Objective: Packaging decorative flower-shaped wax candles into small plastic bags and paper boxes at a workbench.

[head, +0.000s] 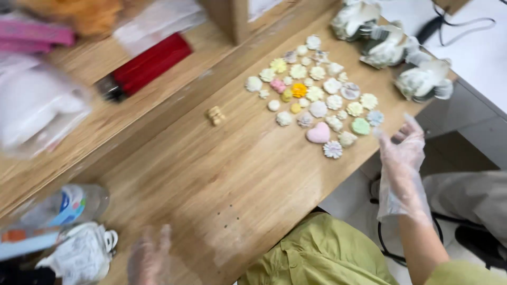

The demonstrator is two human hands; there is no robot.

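Observation:
Many small pastel flower-shaped pieces [317, 92] lie spread on a wooden table [222, 174], with a pink heart piece [318, 133] among them. My right hand [402, 153], in a clear plastic glove, hovers just off the table's edge beside the pieces, fingers apart and holding nothing. My left hand [149, 257], also gloved and blurred, is low at the near left over the table, fingers spread and empty.
Three crumpled white piping bags [391, 47] lie at the far right of the table. A red box [145, 66] and white bags [37, 105] sit on a raised shelf at left. A plastic bottle [68, 206] lies near left. A small tan piece [214, 115] sits mid-table.

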